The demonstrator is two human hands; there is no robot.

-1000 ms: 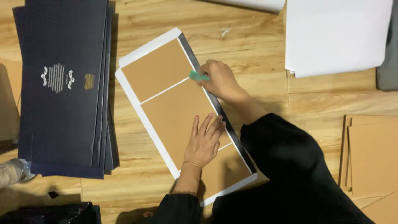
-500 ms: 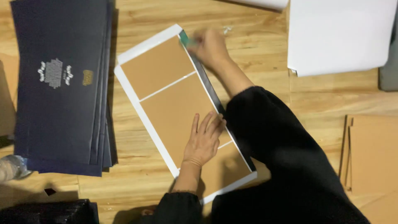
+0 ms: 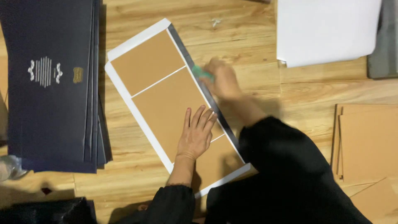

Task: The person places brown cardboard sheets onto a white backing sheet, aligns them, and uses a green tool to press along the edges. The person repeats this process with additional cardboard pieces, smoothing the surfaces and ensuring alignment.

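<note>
Since half a second ago the right hand has slid back down the dark folded strip from the sheet's top corner towards mid-frame, and it is blurred with motion now; the left hand has not shifted. That right hand is closed around a small green tool, seemingly a smoothing scraper, its edge on the dark strip along the right-hand side of the white sheet, which lies slantwise in the middle of the frame with three tan board panels stuck on it. The left hand lies flat, fingers spread and pressing on the middle panel just left of the strip. To do this rubbing well, it seems wise to keep that flat hand bearing down so the sheet cannot swivel, and to run the tool with even pressure along the whole strip, corners included, so no bubble or loose edge stays. The work lies on a pale wooden floor. A stack of dark blue covers fills the upper left, white sheets sit at upper right, and loose tan boards lie at the right edge
</note>
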